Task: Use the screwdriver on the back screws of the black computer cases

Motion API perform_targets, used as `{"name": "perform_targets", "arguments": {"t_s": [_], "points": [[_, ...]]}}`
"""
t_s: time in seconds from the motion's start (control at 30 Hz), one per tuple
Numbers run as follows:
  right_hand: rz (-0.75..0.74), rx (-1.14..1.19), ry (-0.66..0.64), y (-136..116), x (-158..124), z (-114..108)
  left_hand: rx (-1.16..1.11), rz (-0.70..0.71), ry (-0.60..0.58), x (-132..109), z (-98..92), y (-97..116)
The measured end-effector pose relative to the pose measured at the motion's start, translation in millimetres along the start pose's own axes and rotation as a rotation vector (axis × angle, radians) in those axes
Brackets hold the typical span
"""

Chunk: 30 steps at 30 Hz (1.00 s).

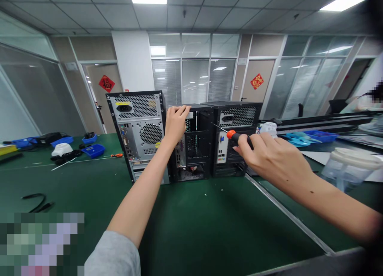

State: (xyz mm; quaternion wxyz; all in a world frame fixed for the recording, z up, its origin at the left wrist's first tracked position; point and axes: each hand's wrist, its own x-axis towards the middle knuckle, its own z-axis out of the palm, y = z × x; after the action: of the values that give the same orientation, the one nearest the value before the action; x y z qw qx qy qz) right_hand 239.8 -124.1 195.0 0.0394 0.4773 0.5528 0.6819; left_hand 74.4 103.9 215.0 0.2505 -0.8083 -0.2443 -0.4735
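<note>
Three computer cases stand side by side with their rear panels toward me: a grey left case (140, 128), a black middle case (197, 148) with an open bay, and a black right case (239, 117). My left hand (176, 122) grips the top rear edge of the middle case, fingers bent over it, thumb hidden. My right hand (263, 150) is closed around a screwdriver (231, 135) with an orange and black handle. Its thin shaft points left, the tip close to the middle case's right edge; whether it touches cannot be told.
On the green table (191, 228) lie blue trays (93, 150), an orange-handled tool (116, 155), a black cable (38, 202) and tiny loose bits. To the right are blue gloves (299, 139), a clear container (344, 168) and a table seam strip (287, 214). Another person shows partly at far right.
</note>
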Motion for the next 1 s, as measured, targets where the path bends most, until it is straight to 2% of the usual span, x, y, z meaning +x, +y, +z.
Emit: {"name": "perform_targets", "arguments": {"t_s": [0.3,0.53,1.0], "points": [[0.081,0.101,-0.149,2,7,-6,-0.018,-0.012,-0.011,0,-0.3,1],[0.096,0.118,-0.143,0,10,-7,-0.018,-0.023,-0.031,0,-0.7,1],[0.182,0.165,-0.252,2,18,-13,-0.018,-0.012,-0.010,-1,-0.3,1]]}}
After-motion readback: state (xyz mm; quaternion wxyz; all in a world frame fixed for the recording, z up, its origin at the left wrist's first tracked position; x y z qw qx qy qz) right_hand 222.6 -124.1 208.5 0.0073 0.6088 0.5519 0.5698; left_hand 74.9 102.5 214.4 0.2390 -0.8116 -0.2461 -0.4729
